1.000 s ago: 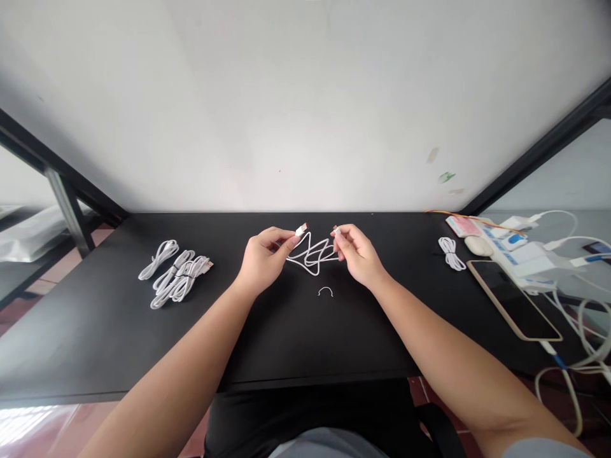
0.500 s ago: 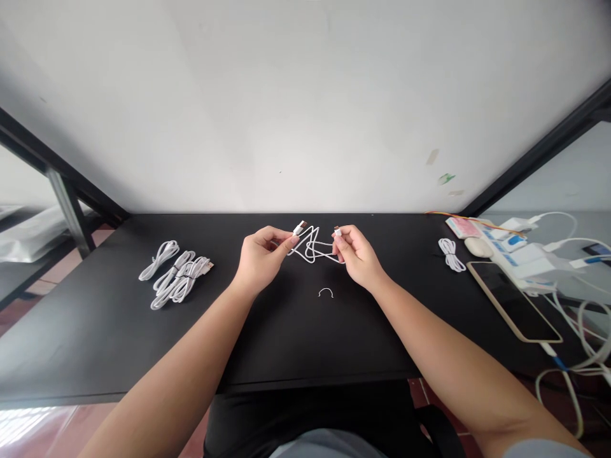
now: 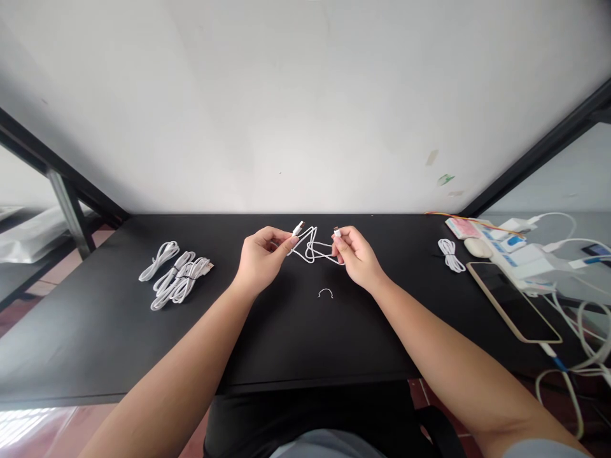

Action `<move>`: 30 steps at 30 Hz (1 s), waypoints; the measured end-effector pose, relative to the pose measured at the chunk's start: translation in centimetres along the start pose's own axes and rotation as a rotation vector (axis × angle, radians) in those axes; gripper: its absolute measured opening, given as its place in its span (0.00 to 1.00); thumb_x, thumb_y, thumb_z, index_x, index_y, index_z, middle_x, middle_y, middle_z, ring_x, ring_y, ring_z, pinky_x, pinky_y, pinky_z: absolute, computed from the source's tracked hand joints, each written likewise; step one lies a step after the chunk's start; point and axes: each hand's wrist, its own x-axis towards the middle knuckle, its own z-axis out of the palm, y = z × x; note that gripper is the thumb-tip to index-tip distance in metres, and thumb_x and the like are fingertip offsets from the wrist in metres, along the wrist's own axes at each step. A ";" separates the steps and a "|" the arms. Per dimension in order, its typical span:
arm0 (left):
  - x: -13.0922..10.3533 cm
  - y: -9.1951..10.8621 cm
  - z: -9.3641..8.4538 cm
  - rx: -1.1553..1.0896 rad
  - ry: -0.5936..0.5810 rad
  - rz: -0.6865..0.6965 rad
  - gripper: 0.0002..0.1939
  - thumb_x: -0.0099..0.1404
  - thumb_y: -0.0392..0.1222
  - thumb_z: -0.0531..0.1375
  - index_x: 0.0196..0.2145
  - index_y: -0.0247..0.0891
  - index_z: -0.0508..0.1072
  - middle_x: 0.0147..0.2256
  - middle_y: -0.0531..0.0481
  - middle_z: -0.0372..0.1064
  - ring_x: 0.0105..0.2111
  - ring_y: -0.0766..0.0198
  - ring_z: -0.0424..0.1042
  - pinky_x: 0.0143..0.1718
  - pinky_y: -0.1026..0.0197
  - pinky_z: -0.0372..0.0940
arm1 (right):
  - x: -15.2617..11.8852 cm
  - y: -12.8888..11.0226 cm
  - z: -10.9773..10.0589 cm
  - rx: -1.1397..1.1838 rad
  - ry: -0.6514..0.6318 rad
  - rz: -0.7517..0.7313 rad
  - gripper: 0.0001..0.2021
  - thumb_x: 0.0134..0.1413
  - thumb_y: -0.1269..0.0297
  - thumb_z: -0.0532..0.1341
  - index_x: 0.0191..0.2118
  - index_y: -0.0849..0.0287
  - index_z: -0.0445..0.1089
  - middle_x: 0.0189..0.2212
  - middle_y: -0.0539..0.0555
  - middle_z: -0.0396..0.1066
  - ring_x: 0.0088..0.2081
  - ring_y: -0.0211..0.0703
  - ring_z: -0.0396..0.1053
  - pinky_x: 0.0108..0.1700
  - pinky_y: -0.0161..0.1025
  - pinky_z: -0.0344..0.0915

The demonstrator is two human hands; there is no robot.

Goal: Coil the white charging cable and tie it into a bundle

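Note:
Between my hands a white USB cable lies in loose, crossing loops on the black desk. My left hand pinches the cable's larger USB plug between thumb and fingers, its metal end pointing up and right. The smaller plug at the other end is pinched in my right hand, tip upward. Just below the loops, a short curved white twist tie rests on the desk, touched by neither hand.
Several coiled white cables lie on the left. To the right are another tied cable, a phone, a white rounded object and a power strip with chargers and hanging cords. A wall stands behind the desk.
The left-hand plug has turned slightly, its metal end now looking brighter. Both hands otherwise stay where they were, and the cable loops have barely shifted.

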 end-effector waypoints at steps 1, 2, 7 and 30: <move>0.0 0.0 0.0 0.001 0.000 0.000 0.22 0.56 0.59 0.69 0.36 0.36 0.80 0.34 0.48 0.78 0.28 0.74 0.67 0.31 0.68 0.62 | 0.0 0.0 0.0 0.000 0.000 0.000 0.17 0.67 0.45 0.57 0.42 0.56 0.63 0.28 0.47 0.67 0.26 0.30 0.62 0.31 0.33 0.63; 0.0 0.0 0.0 0.004 -0.002 0.000 0.22 0.57 0.59 0.69 0.36 0.36 0.80 0.34 0.48 0.77 0.28 0.74 0.67 0.31 0.69 0.62 | 0.0 0.1 0.0 0.000 -0.002 0.000 0.17 0.67 0.45 0.57 0.42 0.56 0.64 0.28 0.47 0.67 0.26 0.30 0.62 0.31 0.33 0.62; 0.1 0.1 0.0 0.045 -0.024 0.005 0.22 0.58 0.60 0.68 0.36 0.36 0.80 0.33 0.49 0.77 0.28 0.75 0.66 0.31 0.70 0.61 | 0.0 0.4 -0.1 -0.053 0.001 -0.027 0.17 0.65 0.46 0.59 0.42 0.57 0.67 0.29 0.48 0.67 0.30 0.33 0.65 0.34 0.34 0.64; 0.1 -0.9 0.2 0.089 -0.095 0.098 0.16 0.60 0.54 0.68 0.34 0.37 0.80 0.37 0.48 0.76 0.32 0.73 0.73 0.33 0.68 0.66 | -0.2 0.2 0.0 -0.251 -0.001 -0.215 0.08 0.60 0.59 0.67 0.40 0.55 0.82 0.37 0.54 0.76 0.30 0.33 0.69 0.33 0.36 0.67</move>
